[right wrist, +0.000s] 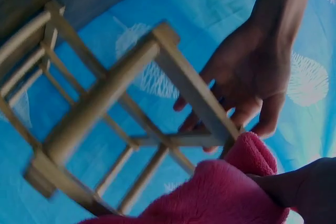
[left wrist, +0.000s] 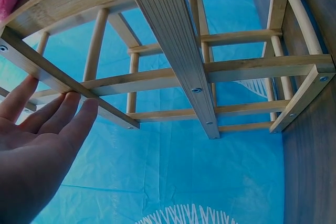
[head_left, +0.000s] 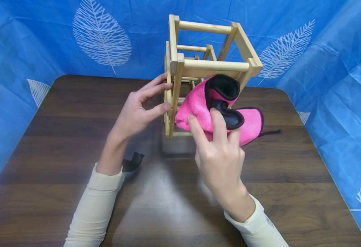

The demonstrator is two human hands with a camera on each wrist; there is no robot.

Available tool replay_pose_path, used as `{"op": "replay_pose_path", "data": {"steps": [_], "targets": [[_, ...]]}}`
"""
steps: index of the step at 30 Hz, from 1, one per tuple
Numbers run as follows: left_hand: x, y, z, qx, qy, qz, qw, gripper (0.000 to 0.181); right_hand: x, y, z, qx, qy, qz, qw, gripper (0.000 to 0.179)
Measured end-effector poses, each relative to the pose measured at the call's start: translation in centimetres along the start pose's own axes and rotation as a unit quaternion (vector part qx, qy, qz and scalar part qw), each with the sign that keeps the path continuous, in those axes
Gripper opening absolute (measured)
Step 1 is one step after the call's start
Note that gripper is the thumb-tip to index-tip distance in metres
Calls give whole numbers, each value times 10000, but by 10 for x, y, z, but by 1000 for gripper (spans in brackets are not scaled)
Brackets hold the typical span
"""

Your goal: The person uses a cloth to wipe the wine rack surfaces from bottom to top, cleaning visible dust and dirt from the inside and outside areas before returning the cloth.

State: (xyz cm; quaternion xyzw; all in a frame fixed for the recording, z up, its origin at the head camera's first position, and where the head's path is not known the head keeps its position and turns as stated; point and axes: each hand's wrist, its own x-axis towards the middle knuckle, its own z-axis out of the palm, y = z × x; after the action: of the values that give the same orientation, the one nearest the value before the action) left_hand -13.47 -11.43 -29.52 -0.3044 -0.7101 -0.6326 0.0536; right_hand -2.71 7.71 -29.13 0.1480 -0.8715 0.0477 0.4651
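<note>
A tall rack of pale wood bars [head_left: 212, 65] stands upright on the table. My left hand [head_left: 137, 108] is at its left side, fingertips and thumb touching a side bar; in the left wrist view the fingers [left wrist: 65, 121] reach out fairly straight to a wooden rail. My right hand [head_left: 222, 161] grips a pink plush cloth [head_left: 195, 103] with black edging and a shiny dark lining, bunched in front of the rack's upper part. A loose flap and a thin black cord trail to its right. In the right wrist view the pink cloth [right wrist: 220, 187] overlaps a rack corner, thumb pressed on it.
The dark wood-grain table [head_left: 59, 192] spreads out on both sides of the rack. Blue curtains [head_left: 137, 41] with white leaf prints hang behind and at both sides. A black strap [head_left: 134, 162] shows at the left wrist.
</note>
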Motion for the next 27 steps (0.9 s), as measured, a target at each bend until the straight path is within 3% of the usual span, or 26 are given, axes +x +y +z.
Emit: {"op": "replay_pose_path", "data": {"steps": [4,14,17,22,25,27], "targets": [[0,-1,0,30,-11,29,10000,46,-6,0,1,316,-263,131,9991,36],[-2,-2,-2,7,14,24,10000,46,-13,5,6,464,-178,122,9987,39],[-2,-2,-2,-23,27,30,10000,45,-17,12,6,626,119,145,9979,36],[0,-1,-1,-54,-32,11,10000,45,-23,24,2,1061,1013,224,9889,26],[-1,-2,-1,-125,-28,19,9999,45,-22,29,-3,1337,1657,436,9761,22],[-1,-2,-1,-180,-38,49,9998,44,-20,35,-7,1615,2166,668,9605,20]]}}
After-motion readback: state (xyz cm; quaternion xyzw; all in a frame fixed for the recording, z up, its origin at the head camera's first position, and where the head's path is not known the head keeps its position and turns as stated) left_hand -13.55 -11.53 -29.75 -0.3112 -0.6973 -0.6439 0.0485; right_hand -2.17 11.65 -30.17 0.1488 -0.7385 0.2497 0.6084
